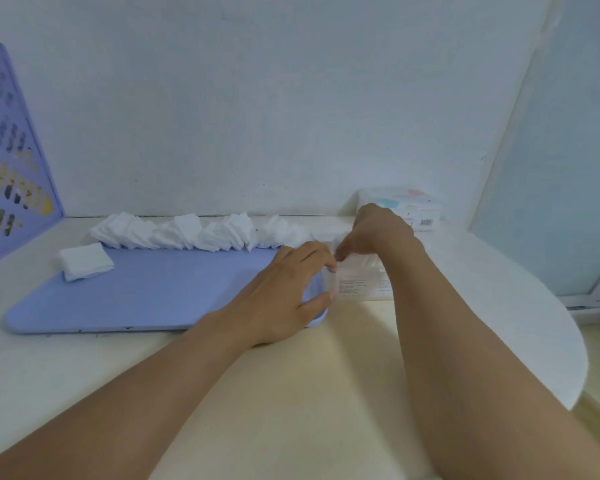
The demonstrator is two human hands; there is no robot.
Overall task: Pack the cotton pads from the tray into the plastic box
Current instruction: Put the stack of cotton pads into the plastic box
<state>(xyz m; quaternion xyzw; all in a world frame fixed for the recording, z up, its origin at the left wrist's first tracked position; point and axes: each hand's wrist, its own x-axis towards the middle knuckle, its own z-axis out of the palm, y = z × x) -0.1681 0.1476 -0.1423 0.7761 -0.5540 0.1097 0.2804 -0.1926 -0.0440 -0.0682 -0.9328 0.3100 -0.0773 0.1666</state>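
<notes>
Your plastic box (359, 282) sits right of centre in the frame, just off the right end of the blue tray (136, 292), and both your hands are on it. It carries a label with small pinkish print on its near face, too blurred to read. Your left hand (284, 299) holds the box's left end, index finger curled over the top edge and thumb against the lower corner. Your right hand (378, 230) comes down over the top of the box with the fingers bent and the tips bunched at the box's upper left corner; whether they pinch a pad or only the rim, you cannot tell, since the hand hides that spot. Your right forearm covers the box's right end.

The cotton pads (194, 232) lie in a loose heaped row along the far edge of the tray, and one separate stack (85, 261) rests at the tray's far left corner.

Behind your right hand, against the wall, stands a white packet (420, 207) with pastel shapes and a barcode; its lettering is illegible. At the upper left of the frame a purple perforated panel (11, 161) is cut off by the edge.
</notes>
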